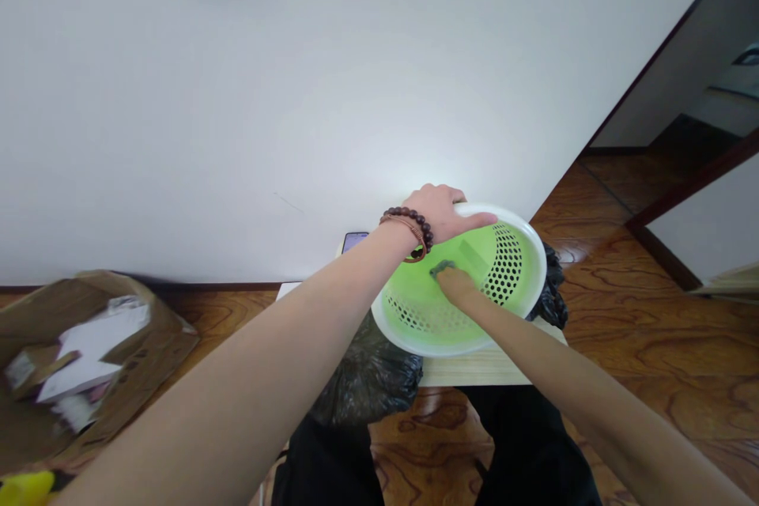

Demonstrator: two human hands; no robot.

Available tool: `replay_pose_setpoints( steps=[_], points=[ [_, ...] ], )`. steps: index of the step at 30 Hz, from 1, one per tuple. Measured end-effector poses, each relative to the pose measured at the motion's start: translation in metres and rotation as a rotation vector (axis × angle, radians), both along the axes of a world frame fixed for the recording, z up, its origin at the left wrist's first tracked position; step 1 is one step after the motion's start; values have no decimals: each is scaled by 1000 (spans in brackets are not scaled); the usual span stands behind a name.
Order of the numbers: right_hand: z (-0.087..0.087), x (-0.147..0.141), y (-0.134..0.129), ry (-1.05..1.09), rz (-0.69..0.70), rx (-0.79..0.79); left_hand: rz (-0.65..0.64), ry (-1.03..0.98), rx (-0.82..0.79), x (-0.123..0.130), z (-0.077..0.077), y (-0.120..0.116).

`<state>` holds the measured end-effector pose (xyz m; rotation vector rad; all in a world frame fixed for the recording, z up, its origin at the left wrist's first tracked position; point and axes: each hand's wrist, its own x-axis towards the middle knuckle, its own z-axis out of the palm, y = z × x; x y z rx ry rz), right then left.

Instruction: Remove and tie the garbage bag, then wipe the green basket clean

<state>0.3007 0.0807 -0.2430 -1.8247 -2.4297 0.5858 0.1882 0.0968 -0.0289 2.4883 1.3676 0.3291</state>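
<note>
A round green plastic basket (415, 275) with a white rim and rows of holes stands tilted on a small light wooden table (474, 368). My left hand (439, 213), with a beaded bracelet on the wrist, grips the basket's far rim, its thumb over the inside edge. Inside the basket my right hand (455, 283) is closed on a small grey-green cloth (442, 267) and presses it against the green surface.
Dark plastic bags lie left (373, 371) and right (553, 288) of the basket. A phone (354, 241) lies behind my left forearm. An open cardboard box (160, 324) with papers stands on the floor at left. A white wall (266, 95) rises behind the table.
</note>
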Motion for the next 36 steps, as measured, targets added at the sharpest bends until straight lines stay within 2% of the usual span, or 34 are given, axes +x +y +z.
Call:
replay_pose_setpoints(
  steps=[3, 6, 8, 10, 13, 15, 17, 19, 22, 24, 26, 28, 30, 33, 36],
  points=[
    [4, -34, -5, 26, 30, -7, 9, 0, -7, 0, 0, -1],
    [9, -63, -12, 122, 69, 72, 32, -5, -18, -1, 2, -3],
    [11, -60, -17, 127, 121, 76, 36, -6, -20, -1, 3, -3],
    [11, -39, -21, 38, 166, 21, 25, -6, -23, 0, 4, -4],
    [8, -1, -23, -164, 112, -38, 37, 0, -22, 3, 4, -4],
    [8, 7, -23, -203, 58, -35, 51, 10, -16, 6, 3, -4],
    [12, -6, -24, -142, 40, -44, 54, 22, -12, 8, 2, -3],
    [17, -31, -28, -8, 65, -46, 57, 27, -15, 8, 1, -3],
    [24, -55, -39, 175, 96, 25, 62, 22, -19, 5, 1, -2],
    [24, -47, -45, 192, 130, 27, 64, 15, -16, 3, 2, -3],
    [19, -25, -48, 99, 146, -15, 57, 11, -19, 2, 4, -3],
    [14, -3, -48, -32, 114, -48, 44, 6, -22, 2, 6, -5],
    [12, 4, -46, -109, 58, -72, 38, 6, -25, 4, 7, -5],
    [17, -21, -44, 6, 13, -97, 44, 19, -29, 6, 7, -5],
    [24, -54, -46, 250, 6, 3, 56, 22, -24, 5, 4, -3]
  ],
)
